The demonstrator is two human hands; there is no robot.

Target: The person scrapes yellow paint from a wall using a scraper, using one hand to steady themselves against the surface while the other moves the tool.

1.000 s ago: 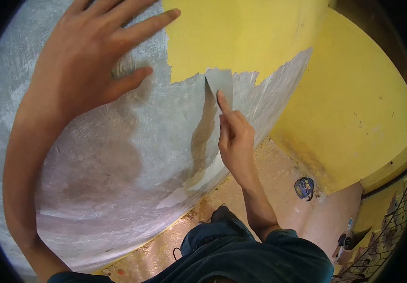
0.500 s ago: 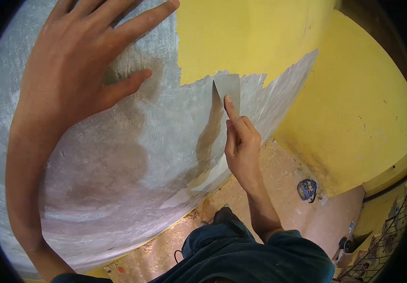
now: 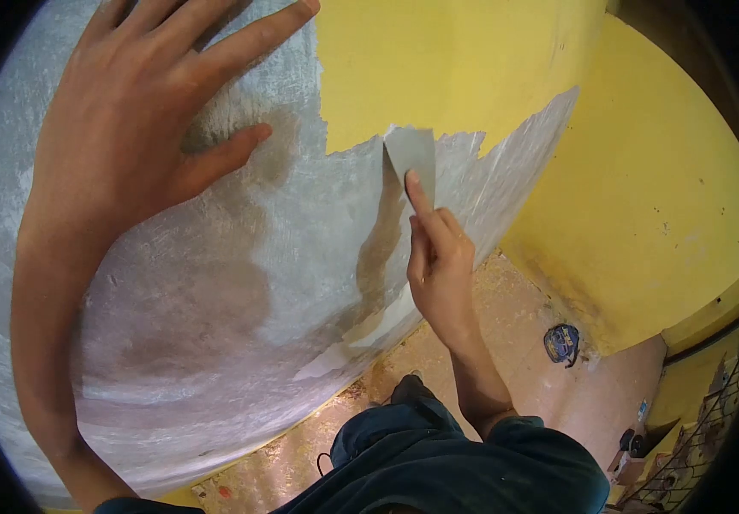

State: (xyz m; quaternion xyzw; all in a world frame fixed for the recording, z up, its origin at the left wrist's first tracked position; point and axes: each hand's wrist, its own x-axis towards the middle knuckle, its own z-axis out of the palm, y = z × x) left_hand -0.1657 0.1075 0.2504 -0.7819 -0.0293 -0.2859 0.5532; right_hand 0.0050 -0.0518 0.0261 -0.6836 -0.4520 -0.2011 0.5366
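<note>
My right hand (image 3: 442,265) grips a putty knife, its index finger stretched along the flat grey blade (image 3: 412,154). The blade's top edge meets the ragged lower border of the yellow paint (image 3: 446,68). Its handle is hidden inside my fingers. My left hand (image 3: 130,111) lies open against the bare grey wall (image 3: 301,231), fingers spread, to the left of the yellow paint. Some of its fingertips are cut off by the top of the view.
A second yellow wall (image 3: 643,188) stands at the right. Below lies a floor (image 3: 524,377) scattered with flakes, with a dark blue bag-like object (image 3: 561,344) near the wall's foot. A cardboard box (image 3: 631,469) and a metal grille (image 3: 708,428) are at lower right.
The blade has moved slightly upward at the paint's edge, and a small pale flake shows at its corner. My left hand keeps its place on the wall.
</note>
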